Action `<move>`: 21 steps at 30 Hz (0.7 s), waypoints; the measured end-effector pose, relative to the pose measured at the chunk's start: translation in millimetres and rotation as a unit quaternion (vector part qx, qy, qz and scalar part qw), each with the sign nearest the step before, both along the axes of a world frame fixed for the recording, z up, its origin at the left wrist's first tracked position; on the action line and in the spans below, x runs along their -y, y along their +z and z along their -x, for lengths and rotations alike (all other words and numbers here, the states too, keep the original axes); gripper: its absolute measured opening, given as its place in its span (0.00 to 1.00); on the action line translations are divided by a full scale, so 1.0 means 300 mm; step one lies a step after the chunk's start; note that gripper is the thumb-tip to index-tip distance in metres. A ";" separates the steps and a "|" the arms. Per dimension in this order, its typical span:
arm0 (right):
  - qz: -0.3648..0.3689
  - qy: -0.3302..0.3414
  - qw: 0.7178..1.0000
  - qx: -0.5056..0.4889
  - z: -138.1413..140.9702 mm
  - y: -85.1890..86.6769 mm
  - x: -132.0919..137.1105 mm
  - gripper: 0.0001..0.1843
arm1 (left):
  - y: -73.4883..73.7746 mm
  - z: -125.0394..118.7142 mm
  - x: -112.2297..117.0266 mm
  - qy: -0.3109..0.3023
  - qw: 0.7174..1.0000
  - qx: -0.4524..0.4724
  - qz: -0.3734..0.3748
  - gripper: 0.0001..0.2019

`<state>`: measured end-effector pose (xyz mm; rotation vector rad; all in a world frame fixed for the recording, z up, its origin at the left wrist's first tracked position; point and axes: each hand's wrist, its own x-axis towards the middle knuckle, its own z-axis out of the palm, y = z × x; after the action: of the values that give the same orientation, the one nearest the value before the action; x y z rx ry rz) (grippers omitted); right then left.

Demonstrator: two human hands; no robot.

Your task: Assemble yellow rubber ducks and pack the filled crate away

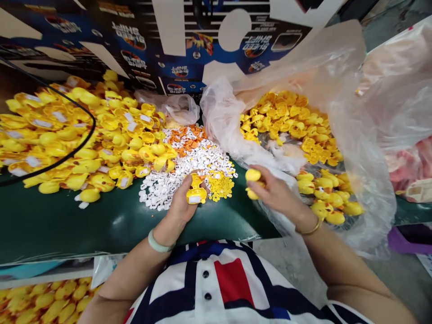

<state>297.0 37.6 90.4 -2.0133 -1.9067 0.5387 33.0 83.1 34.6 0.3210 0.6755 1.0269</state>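
My left hand [180, 204] holds a yellow plastic duck part [196, 191] with a white label, just above a heap of small white pieces [175, 180]. My right hand [275, 191] grips two yellow plastic duck parts [253, 184] between fingers and thumb, over a clear plastic bag [351, 148]. That bag holds many yellow duck parts [286, 119]. A large pile of yellow duck bodies [74, 139] lies left of my hands. Orange beak-like pieces [191, 140] and flat yellow pieces [220, 186] adjoin the white heap.
A dark green table surface [118, 225] carries the piles. A printed blue-and-black cardboard sheet [168, 36] stands behind them, with a black cable [57, 157] across the left pile. Yellow ducks [50, 299] lie below the table edge at lower left, and a pink-filled bag [411, 166] sits at right.
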 end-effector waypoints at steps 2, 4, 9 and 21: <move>0.043 -0.001 0.999 0.030 0.067 -0.053 0.068 0.28 | 0.006 -0.004 0.007 -0.005 1.000 -0.004 0.006 0.19; 0.067 -0.003 0.995 0.071 0.095 -0.094 0.101 0.27 | 0.011 -0.005 0.017 -0.008 1.000 -0.011 0.015 0.19; 0.066 0.099 0.986 0.121 0.031 -0.076 0.118 0.31 | 0.018 0.007 0.039 -0.034 0.999 -0.018 0.022 0.20; -0.149 0.232 0.958 -0.082 0.143 -0.098 0.078 0.26 | 0.020 0.014 0.081 -0.045 0.998 -0.035 0.038 0.27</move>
<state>254.2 14.1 61.0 -1.2960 -2.2042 0.4726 28.8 58.8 40.6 0.3193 0.7538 0.9048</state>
